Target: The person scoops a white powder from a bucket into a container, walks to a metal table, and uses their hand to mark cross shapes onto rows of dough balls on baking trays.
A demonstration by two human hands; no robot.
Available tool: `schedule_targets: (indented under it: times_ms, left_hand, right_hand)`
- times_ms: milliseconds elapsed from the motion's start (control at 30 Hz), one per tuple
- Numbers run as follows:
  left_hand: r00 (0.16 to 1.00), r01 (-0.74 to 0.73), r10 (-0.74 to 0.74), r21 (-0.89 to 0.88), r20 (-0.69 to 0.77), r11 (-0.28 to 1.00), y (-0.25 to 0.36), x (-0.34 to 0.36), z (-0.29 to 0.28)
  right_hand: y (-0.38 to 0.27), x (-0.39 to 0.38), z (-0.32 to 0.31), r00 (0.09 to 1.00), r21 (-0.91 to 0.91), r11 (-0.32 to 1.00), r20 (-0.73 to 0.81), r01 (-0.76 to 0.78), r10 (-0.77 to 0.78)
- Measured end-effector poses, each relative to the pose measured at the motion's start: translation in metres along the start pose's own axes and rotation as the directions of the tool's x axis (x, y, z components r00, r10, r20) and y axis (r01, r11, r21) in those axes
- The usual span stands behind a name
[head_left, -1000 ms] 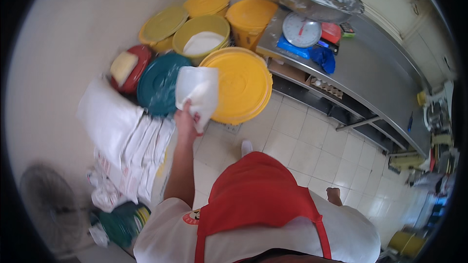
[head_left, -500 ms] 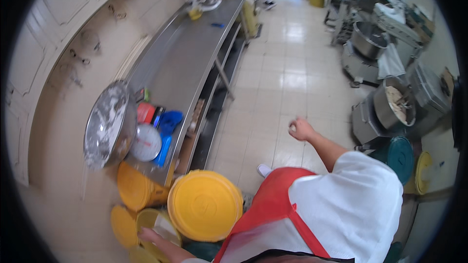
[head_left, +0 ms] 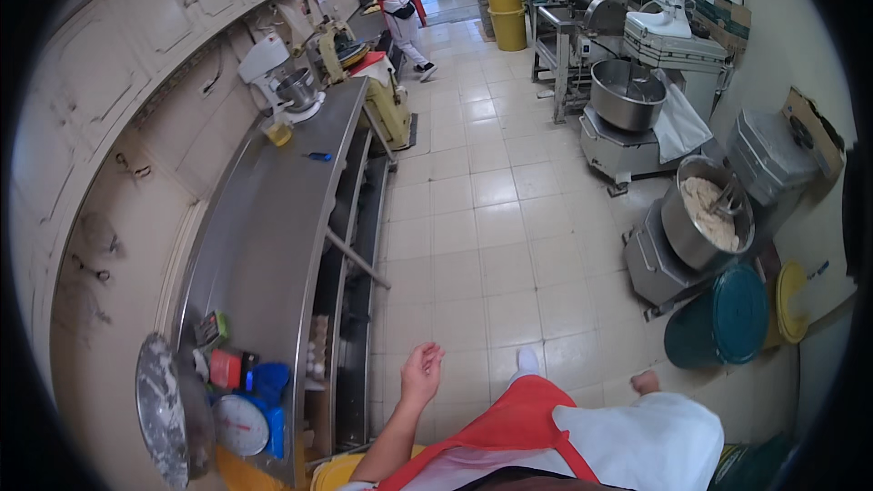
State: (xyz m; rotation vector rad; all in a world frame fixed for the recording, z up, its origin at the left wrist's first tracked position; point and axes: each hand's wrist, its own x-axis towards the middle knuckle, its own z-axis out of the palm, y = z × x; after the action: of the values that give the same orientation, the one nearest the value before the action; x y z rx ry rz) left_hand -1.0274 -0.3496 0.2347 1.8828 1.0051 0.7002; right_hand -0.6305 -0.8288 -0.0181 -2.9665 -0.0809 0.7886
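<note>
My left hand [head_left: 422,371] hangs over the tiled floor, to the right of the steel table's lower shelf. Its fingers are loosely bent and a little apart, with nothing visible in them. My right hand [head_left: 646,383] shows small beyond my white sleeve on the other side of my red apron [head_left: 509,423]; its fingers cannot be made out. Neither hand touches anything I can see. Nearest to the left hand is an egg tray [head_left: 317,345] on the table's shelf; the right hand is nearest a green lidded bin [head_left: 718,318].
The steel table [head_left: 264,218] runs along the left wall, bearing a dial scale [head_left: 241,425], a floury steel bowl [head_left: 168,414] and a stand mixer [head_left: 286,82]. On the right stand a dough-filled mixer bowl [head_left: 709,214] and another mixer bowl [head_left: 627,95]. A co-worker [head_left: 391,0] stands far left.
My view has swung up along the aisle. The left hand has come forward from beside the yellow bins, and the right hand has drawn back toward my side. The co-worker is now in fuller view.
</note>
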Motion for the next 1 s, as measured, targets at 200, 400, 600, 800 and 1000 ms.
schedule_targets:
  times_ms: [200, 400, 600, 800, 1000]
  left_hand:
    - [0.864, 0.462, -0.493, 0.546, -0.102, 0.699, -0.085, 0.114, 0.016]
    - [0.733, 0.643, -0.675, 0.245, 0.078, 0.726, -0.206, 0.188, 0.029]
    - [0.36, 0.876, -0.924, 0.294, 0.126, 0.381, -0.285, 0.326, 0.061]
    - [0.457, 0.05, -0.642, 0.703, 0.616, 0.71, -0.34, 0.617, 0.066]
    - [0.89, 0.422, -0.427, 0.062, 0.158, 0.904, -0.244, 1.107, 0.181]
  right_hand:
    - [-0.215, 0.06, -0.066, 0.947, 0.197, 0.944, 0.135, 0.264, -0.293]
    - [-0.398, 0.22, -0.153, 0.944, 0.27, 0.905, -0.092, 0.33, -0.317]
    - [-0.55, 0.33, -0.199, 0.946, 0.097, 0.942, -0.074, 0.322, -0.316]
    - [-0.657, 0.364, -0.259, 0.99, 0.236, 0.962, -0.015, 0.138, -0.138]
    - [-0.615, 0.454, -0.252, 0.947, -0.308, 0.896, 0.109, 0.32, -0.301]
